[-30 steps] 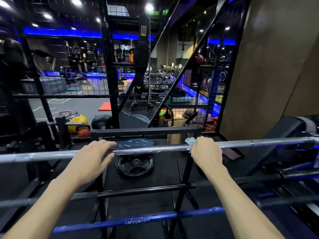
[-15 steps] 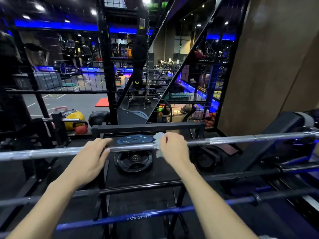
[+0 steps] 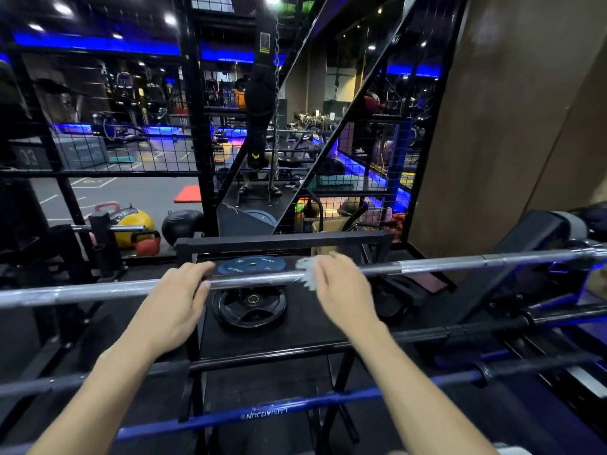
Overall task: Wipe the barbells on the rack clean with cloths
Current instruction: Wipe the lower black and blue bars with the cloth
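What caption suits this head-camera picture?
Right hand wipes the silver barbell with a cloth while the left hand steadies it.

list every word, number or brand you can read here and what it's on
"03": white digits on the dark box at far left behind the mesh.
Brand lettering on the blue barbell: upside down from here, too unclear to spell out.
Print on the blue weight plate: too small to read.
Print on the yellow ball: blurred.
Yellow tag on the hanging black strap: unreadable.
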`<state>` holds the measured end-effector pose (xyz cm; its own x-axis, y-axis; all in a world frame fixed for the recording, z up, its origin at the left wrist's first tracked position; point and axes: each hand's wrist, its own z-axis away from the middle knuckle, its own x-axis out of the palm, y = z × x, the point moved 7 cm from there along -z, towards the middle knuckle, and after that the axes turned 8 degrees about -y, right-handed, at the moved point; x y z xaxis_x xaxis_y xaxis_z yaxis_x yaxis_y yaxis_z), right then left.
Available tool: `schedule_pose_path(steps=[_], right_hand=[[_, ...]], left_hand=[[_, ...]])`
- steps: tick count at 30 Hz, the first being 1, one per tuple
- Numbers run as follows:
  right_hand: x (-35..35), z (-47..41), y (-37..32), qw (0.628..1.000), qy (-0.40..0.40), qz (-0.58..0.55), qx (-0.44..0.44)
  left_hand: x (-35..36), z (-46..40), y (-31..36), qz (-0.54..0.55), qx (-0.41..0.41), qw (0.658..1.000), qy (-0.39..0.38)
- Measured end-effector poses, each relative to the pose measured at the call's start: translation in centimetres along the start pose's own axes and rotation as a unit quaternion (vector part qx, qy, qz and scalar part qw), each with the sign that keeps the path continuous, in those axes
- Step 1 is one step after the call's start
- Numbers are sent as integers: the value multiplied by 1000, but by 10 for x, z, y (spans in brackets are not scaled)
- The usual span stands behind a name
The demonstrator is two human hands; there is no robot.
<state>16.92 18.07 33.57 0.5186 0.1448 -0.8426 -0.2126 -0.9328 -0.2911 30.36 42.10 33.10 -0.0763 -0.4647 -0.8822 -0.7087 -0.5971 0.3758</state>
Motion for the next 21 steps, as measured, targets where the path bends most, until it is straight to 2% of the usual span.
schedule_pose_path(steps=[3,5,7,10,12,14,17,21], right_hand=[[-20,1,56,988,16,105,113],[-20,-2,52,980,35,141,137],[3,-7,19,986,35,130,99],[36,2,-36,999,10,-18,-24],[34,7,-30,998,13,4,-58],[22,7,6,998,2,64,0],[-7,11,60,989,6,92,117],[-34,12,71,971,10,139,193]], left_hand=[[-2,2,-2,5,-3,1000,7],[-3,1,-2,9,-8,1000,9],[-2,1,-1,13,-12,1000,9],[-4,2,-2,17,-12,1000,11],[-3,3,-2,19,-12,1000,8],[-3,3,-2,21,-11,1000,9],[-3,2,1,19,-13,1000,10],[-2,2,3,18,-14,1000,10]])
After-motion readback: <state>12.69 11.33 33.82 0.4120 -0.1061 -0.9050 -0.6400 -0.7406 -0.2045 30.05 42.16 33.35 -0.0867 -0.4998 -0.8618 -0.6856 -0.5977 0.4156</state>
